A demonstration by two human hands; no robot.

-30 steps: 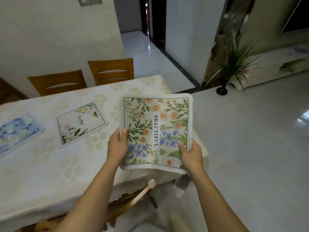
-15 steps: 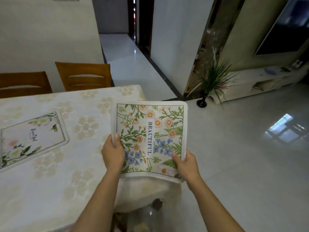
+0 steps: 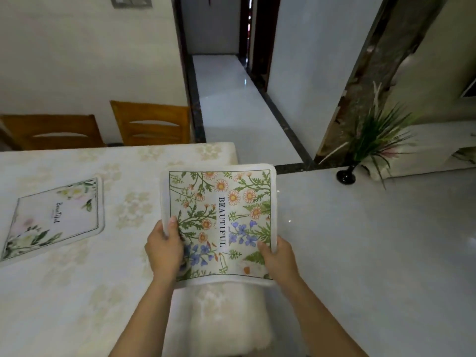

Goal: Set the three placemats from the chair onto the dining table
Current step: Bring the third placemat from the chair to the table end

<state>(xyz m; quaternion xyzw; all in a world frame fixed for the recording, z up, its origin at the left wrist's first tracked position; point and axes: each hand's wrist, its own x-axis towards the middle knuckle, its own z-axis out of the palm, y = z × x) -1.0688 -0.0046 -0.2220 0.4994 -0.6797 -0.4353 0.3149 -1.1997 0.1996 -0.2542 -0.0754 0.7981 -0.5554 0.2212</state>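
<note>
A floral placemat (image 3: 221, 215) printed with "BEAUTIFUL", orange daisies and blue flowers hangs over the right end of the dining table (image 3: 77, 292). My left hand (image 3: 164, 248) grips its near left edge. My right hand (image 3: 278, 256) grips its near right corner. About half of the mat juts past the table's end, over the floor. A second placemat (image 3: 55, 217), pale with white flowers and a script word, lies flat on the cream tablecloth to the left. The chair that held the mats is out of view.
Two wooden chairs (image 3: 152, 124) stand against the wall behind the table. A glossy white floor (image 3: 360, 253) spreads to the right. A black vase with a green plant (image 3: 346, 176) stands by a low white cabinet. A hallway opens straight ahead.
The view has swung right along the table: the blue placemat at the far left has left the frame. Both hands still hold the floral placemat, which now sits nearer the table's right end.
</note>
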